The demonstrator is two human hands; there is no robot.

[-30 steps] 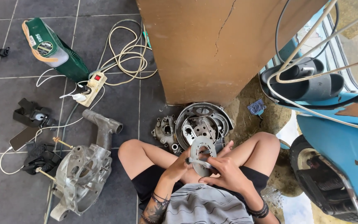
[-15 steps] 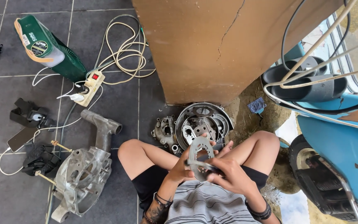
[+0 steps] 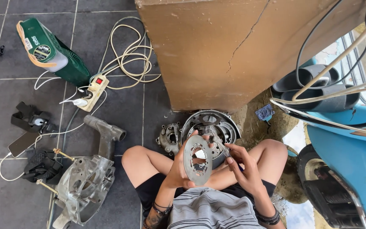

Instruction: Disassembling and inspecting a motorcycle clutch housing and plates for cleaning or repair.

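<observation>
I sit cross-legged on the tiled floor. My left hand [image 3: 178,173] holds a round grey metal plate [image 3: 197,159] with cut-out holes, upright in front of my lap. My right hand [image 3: 243,168] grips a thin metal tool [image 3: 217,144] whose tip meets the plate's upper edge. Just beyond my knees lies a round engine cover [image 3: 225,126], and a smaller engine part [image 3: 169,137] rests to its left.
A large grey engine casing [image 3: 88,182] lies at my left. Further left are black straps [image 3: 32,121], a phone [image 3: 23,143], a power strip [image 3: 92,92] with coiled cable and a green fan [image 3: 51,51]. A brown pillar [image 3: 234,51] stands ahead, a blue scooter [image 3: 352,148] at right.
Both hands stay on the plate in front of my lap, and they have shifted a little while working on it. The view has tilted slightly.
</observation>
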